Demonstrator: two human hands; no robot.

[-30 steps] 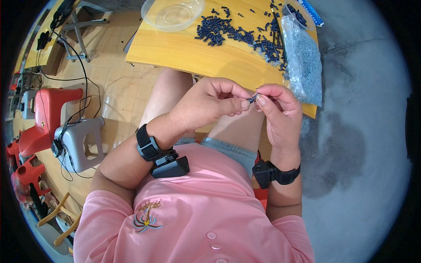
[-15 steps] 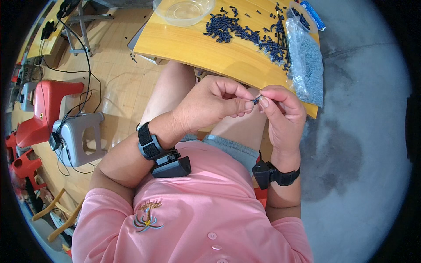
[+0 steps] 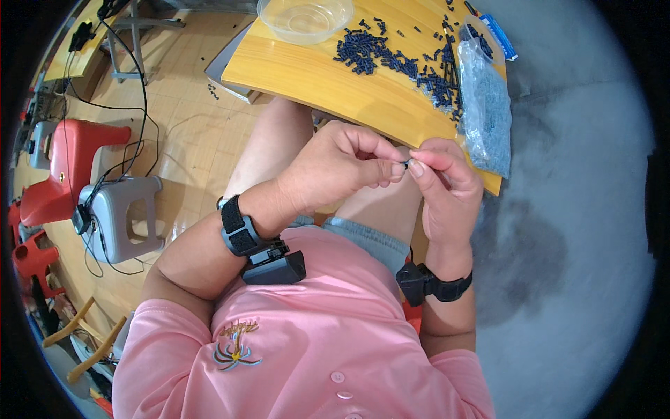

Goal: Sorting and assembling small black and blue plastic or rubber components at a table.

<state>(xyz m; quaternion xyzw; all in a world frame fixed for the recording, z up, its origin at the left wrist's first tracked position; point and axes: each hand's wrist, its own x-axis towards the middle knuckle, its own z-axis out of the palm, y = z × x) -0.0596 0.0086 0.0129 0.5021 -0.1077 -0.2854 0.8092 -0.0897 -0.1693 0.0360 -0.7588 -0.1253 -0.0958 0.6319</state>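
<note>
Over my lap, just off the table's near edge, my two hands meet fingertip to fingertip. A small dark part (image 3: 405, 164) shows between them, mostly hidden by the fingers. My left hand (image 3: 342, 164) pinches it between thumb and forefinger. From the other side my right hand (image 3: 450, 178) closes its thumb and forefinger on it too. Past the hands, a loose pile of small black pieces (image 3: 359, 50) trails rightward across the yellow table (image 3: 293, 70). A clear plastic bag (image 3: 486, 115) filled with tiny grey-blue bits lies at the table's right edge.
A clear round plastic bowl (image 3: 307, 19) stands at the table's far left. Beyond the bag lies a blue-and-white packet (image 3: 499, 36). On the left floor are a grey stool (image 3: 122, 220), a red stool (image 3: 84, 160) and loose black cables (image 3: 144, 105).
My right fingertips have closed further over the small dark part, so less of it shows. The table and stools have shifted slightly in the picture. My left hand is nearly still.
</note>
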